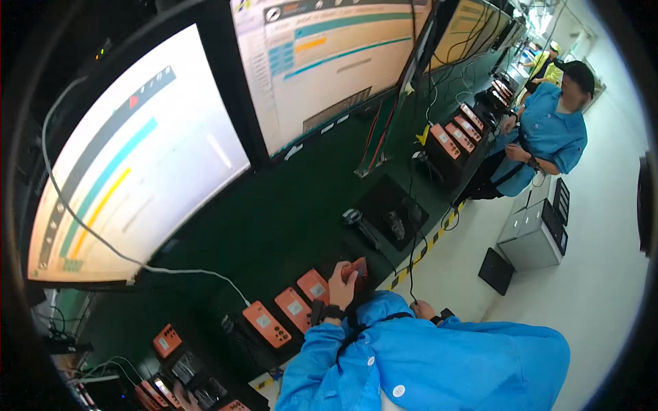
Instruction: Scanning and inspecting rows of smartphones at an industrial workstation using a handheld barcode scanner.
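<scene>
My left hand point(340, 290), with a black band at the wrist, is closed around an orange phone point(357, 268) above the dark green bench. Beside that hand lie more orange phones with pale labels: one just left of it point(313, 285), another point(294, 308), and a third point(266, 324) that a white cable meets at its top end. My right hand point(423, 309) is low beside my blue sleeve, past the bench edge and close to a hanging black cable point(411, 274). Its fingers are too small and indistinct to read.
Large lit monitors point(329, 61) line the back. A handheld scanner point(354, 218) stands by a black mat point(391, 212) holding a clear crumpled item. At right, a co-worker in blue point(552, 130) stands by racked orange phones point(460, 133). Another person's hand point(184, 396) shows lower left.
</scene>
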### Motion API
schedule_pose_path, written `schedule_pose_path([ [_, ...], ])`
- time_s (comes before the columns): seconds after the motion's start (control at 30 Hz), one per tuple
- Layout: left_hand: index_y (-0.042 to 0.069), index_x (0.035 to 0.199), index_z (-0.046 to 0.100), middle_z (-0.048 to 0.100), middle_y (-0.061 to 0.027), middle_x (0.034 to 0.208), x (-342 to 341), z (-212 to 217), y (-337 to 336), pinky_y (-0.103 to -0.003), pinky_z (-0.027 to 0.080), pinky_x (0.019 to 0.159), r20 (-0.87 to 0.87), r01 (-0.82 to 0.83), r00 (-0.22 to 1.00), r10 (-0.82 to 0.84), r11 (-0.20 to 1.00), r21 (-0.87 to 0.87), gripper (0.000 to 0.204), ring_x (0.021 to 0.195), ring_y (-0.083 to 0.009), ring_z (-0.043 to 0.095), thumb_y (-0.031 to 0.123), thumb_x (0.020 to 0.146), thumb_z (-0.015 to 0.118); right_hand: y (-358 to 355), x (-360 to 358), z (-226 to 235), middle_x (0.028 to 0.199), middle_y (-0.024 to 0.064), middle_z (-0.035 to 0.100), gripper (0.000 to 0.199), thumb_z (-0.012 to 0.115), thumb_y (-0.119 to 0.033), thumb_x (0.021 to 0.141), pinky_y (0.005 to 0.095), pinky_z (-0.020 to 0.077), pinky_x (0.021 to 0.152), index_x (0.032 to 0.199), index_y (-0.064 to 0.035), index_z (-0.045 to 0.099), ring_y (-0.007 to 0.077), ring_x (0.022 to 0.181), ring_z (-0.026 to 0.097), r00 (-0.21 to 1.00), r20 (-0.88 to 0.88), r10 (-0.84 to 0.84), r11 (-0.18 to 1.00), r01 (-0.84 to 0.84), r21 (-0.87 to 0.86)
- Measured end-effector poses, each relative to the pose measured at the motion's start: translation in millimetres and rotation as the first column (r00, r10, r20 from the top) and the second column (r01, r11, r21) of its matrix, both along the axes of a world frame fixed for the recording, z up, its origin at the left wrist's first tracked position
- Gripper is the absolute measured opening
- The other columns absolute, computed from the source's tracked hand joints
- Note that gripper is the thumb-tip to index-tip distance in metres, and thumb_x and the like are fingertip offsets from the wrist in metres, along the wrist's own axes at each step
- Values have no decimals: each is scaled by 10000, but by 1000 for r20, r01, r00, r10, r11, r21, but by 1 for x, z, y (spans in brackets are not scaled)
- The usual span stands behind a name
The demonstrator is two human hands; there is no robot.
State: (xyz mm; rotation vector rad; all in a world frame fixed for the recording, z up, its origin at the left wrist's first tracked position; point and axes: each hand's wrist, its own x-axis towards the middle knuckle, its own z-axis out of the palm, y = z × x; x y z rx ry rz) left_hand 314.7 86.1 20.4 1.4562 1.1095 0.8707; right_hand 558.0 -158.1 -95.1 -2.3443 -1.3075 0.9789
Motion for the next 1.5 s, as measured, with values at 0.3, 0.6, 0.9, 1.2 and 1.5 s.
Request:
schedule_pose_path([
  [0.3, 67, 1064, 508, 638, -179, 858, 7, 3, -17, -397, 490, 681, -48, -26, 998, 28, 999, 28, 226, 818, -362, 633, 132, 863, 591, 183, -18, 113, 875, 58, 620, 247, 413, -231, 968, 267, 486, 669, 954, -23, 545, 137, 808, 598, 758, -615, 218, 943, -2, 332],
  [0.6, 61, 1059, 493, 640, -160, 877, 6, 2, -25, -362, 489, 700, -25, -1, 1000, -1, 998, -65, 216, 809, -292, 647, 112, 871, 587, 264, -42, 91, 781, 50, 626, 123, 562, -145, 865, 270, 472, 579, 928, -40, 580, 116, 656, 599, 821, -566, -72, 955, 221, 198],
  [0.9, 57, 1062, 493, 625, -165, 934, 3, 10, -30, -365, 480, 762, -64, -24, 998, 14, 986, -166, 224, 902, -311, 628, 84, 863, 591, 358, -83, 60, 1119, 166, 566, 459, 655, -109, 798, 323, 513, 689, 1232, -55, 517, 203, 721, 628, 910, -182, 371, 864, -267, 428],
  [1.2, 41, 1060, 487, 617, -168, 942, 10, 8, -37, -374, 478, 776, -32, -81, 997, 76, 982, -171, 218, 934, -340, 613, 82, 868, 585, 416, -103, 22, 796, 113, 657, 128, 640, -113, 800, 348, 510, 690, 906, -44, 657, 244, 748, 630, 765, -105, 635, 759, -593, 270],
  [1.5, 37, 1074, 498, 635, -174, 941, 8, -2, -25, -360, 482, 778, -15, -167, 985, 169, 952, -255, 233, 910, -306, 634, 92, 866, 590, 315, -73, 164, 690, 44, 640, 161, 664, -147, 828, 249, 476, 587, 814, 12, 641, 80, 625, 587, 606, -535, 589, 808, -458, 371],
])
